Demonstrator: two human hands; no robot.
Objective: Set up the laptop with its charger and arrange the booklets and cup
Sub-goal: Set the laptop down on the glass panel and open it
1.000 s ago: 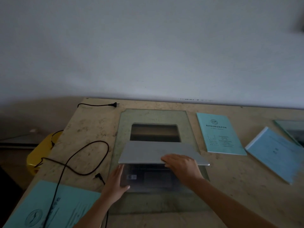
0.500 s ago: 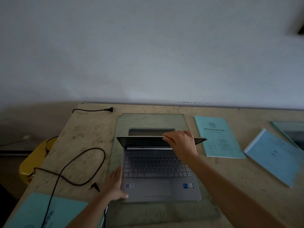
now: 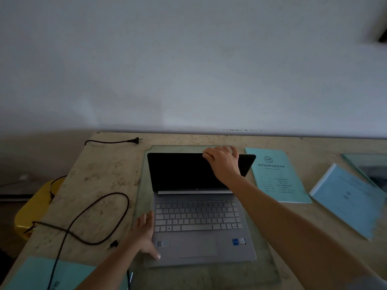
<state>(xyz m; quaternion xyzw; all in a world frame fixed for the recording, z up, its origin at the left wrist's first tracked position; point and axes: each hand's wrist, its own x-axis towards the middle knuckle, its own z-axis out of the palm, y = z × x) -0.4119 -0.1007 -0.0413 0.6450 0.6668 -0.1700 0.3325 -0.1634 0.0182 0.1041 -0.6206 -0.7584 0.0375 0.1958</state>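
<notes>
Under my right hand: right hand (image 3: 223,162) is closed over the top edge of the laptop (image 3: 199,208) lid, fingers curled behind it; screen dark, lid tilted back.
Left hand: left hand (image 3: 144,233) lies flat, fingers together, pressing the laptop's near-left corner to the glass sheet (image 3: 142,176) on the counter (image 3: 100,176).
Lid risk: pushing further from this off-centre grip could twist the hinge, or tip the base if my left hand lets go.
Slide risk: glass is smooth, so the laptop may skate away from me.
Left of my left hand: charger cable (image 3: 90,216) loops loose, its jack (image 3: 114,243) just beside my wrist, wall plug (image 3: 134,140) far beyond; my forearm could snag it.
Right of my right hand: teal booklet (image 3: 276,174) close, blue booklet (image 3: 347,197) farther.
Cup: not visible.
</notes>
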